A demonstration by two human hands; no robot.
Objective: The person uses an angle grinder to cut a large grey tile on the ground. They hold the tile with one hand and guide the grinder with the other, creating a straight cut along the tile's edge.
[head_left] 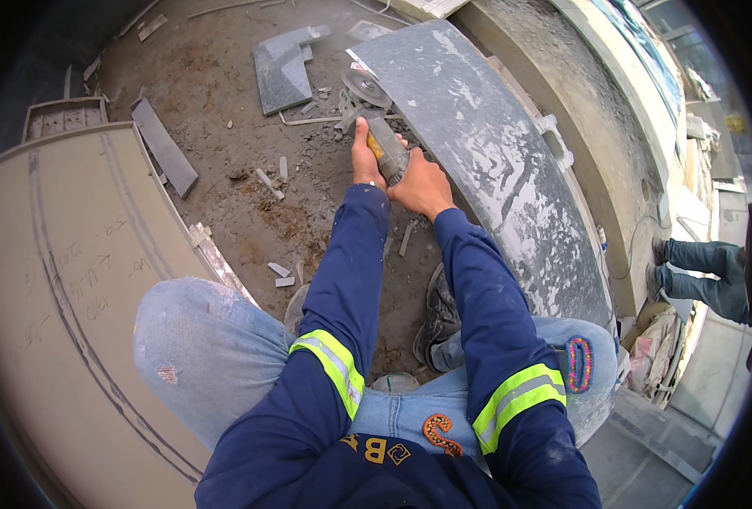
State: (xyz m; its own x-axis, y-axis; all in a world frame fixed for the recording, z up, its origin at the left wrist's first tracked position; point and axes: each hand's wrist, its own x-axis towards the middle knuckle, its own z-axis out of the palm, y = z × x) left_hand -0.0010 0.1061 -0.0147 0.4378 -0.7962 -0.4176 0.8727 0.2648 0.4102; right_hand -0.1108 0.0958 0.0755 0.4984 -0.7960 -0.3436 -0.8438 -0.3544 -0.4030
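Clasping grinder (386,148), arms (357,271) outstretched

at upper centre, the left hand (365,161) and the right hand (425,187) grip an angle grinder (390,144). its disc (365,86) is at the left edge of a grey slab (478,127); contact is unclear. an angular grey piece (284,75) lies upper left of centre. a beige panel (87,280) occupies the left side.
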